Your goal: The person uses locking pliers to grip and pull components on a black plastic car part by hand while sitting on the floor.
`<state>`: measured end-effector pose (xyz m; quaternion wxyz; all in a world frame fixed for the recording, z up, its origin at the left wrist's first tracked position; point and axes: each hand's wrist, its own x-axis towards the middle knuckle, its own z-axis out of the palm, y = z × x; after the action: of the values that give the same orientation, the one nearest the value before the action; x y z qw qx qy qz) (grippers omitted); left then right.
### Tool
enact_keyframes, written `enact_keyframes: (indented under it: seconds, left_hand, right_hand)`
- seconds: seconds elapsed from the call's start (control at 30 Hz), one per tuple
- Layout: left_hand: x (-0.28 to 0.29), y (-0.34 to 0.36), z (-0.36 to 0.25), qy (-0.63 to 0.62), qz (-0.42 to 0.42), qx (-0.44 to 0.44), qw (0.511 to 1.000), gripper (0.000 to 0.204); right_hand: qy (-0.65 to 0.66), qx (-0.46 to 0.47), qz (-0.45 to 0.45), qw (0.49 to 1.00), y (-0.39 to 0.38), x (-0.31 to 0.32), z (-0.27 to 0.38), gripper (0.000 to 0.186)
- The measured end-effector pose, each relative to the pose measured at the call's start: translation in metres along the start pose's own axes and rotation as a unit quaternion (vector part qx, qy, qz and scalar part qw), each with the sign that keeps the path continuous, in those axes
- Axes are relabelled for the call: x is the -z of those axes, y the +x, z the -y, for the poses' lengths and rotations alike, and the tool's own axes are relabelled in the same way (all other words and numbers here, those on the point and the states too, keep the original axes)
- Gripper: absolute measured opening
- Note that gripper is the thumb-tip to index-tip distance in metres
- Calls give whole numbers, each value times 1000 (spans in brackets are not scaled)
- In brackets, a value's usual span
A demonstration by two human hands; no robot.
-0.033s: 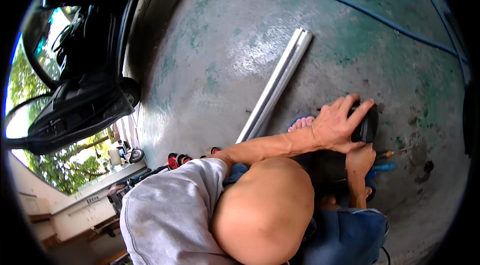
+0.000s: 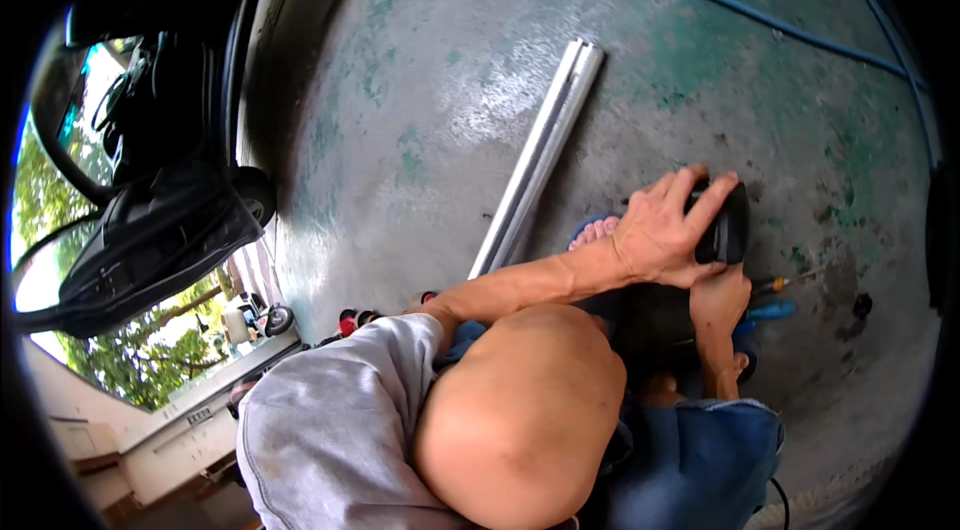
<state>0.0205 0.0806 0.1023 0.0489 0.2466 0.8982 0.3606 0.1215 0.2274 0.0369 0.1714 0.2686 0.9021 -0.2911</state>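
1. Far left, a dark car has its door open; trees show beyond it.
2. Left of centre, a silver bar lies slantwise on the grey-green floor, running away from me. Nearer, my bare knee is bent, with my left arm reaching past its far side.
3. Right of centre, just past the toes of my foot, my left hand grasps the black thing, fingers spread over its top.
4. The black thing is low down on the right. It looks smooth and rounded, with a faint sheen; my fingers hide much of it, so I cannot tell its full shape.
5. My right hand is curled at its near end, just below the left. I cannot tell what that hand grips.
6. The step in hand, I judge, is holding the thing steady two-handed; moving it from here calls for a firm left hand and the right working close beside it.
7. Farther right lie an orange-handled screwdriver and a blue handle; a blue hose curves across the far floor.
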Motion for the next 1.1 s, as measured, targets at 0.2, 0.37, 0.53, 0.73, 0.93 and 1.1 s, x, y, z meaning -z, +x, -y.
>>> enact_keyframes:
  seconds: [0.2,0.37,0.53,0.73,0.93,1.1]
  left_hand:
    - [-6,3,3,72,4,14,997,98]
    - [-25,6,17,22,0,-22,1000,102]
    - [-19,1,46,-6,24,-35,999,102]
    - [-11,5,55,-27,34,-79,996,106]
    - [-17,9,62,-44,35,-28,998,109]
    - [-4,13,51,-74,57,130,987,101]
  right_hand:
    - [34,48,-2,998,7,-16,-3,29]
    - [9,25,9,1000,6,-10,-12,38]
    - [44,27,-5,999,6,-11,1,29]
    - [186,-69,92,976,-7,8,0,40]
    - [179,-77,160,968,-19,16,-8,47]
    - [175,-4,117,978,-26,31,6,44]
